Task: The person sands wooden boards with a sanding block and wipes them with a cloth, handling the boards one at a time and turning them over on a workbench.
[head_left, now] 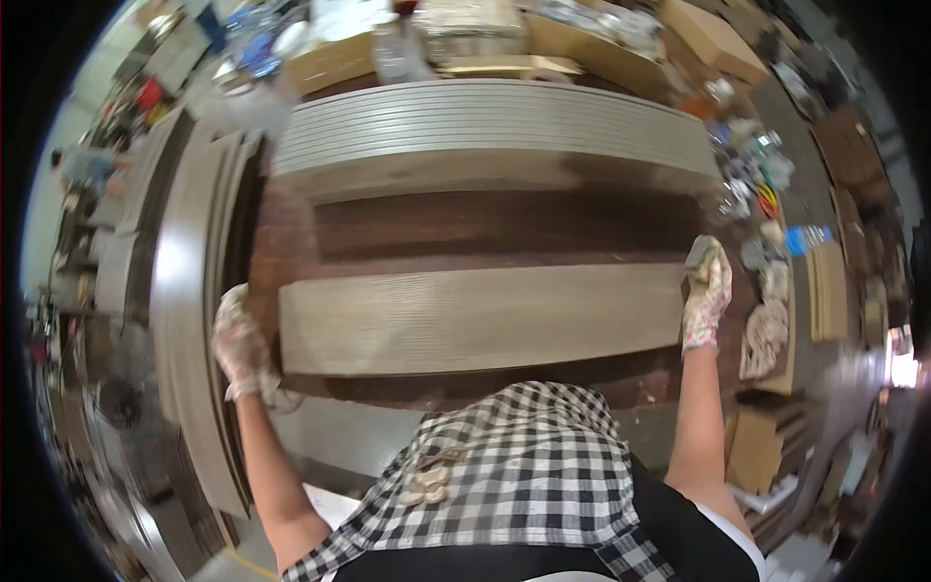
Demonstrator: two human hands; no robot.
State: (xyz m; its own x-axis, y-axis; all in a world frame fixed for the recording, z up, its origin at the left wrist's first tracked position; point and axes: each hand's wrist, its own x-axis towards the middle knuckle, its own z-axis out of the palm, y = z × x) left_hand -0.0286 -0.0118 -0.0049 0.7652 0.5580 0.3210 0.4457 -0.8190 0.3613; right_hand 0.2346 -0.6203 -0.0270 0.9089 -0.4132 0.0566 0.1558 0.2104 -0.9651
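Observation:
A long grey-brown panel (485, 315) with fine grooves lies crosswise on the dark brown table (417, 228) in front of me. My left hand (242, 344), in a white glove with reddish specks, is beside the panel's left end; its fingers are slightly blurred and look stretched out, with nothing visible in them. At the panel's right end, my right hand (710, 301) in a matching glove is closed round a small grey block (698, 252), possibly a sanding sponge. The block is held up near the far right corner of the panel.
Grooved panels (495, 116) are stacked along the table's far side. More long panels (184, 281) stand at the left. Cardboard boxes (713, 39) and plastic bags line the back. A crumpled cloth (766, 339) and a blue-labelled bottle (808, 239) lie at the right.

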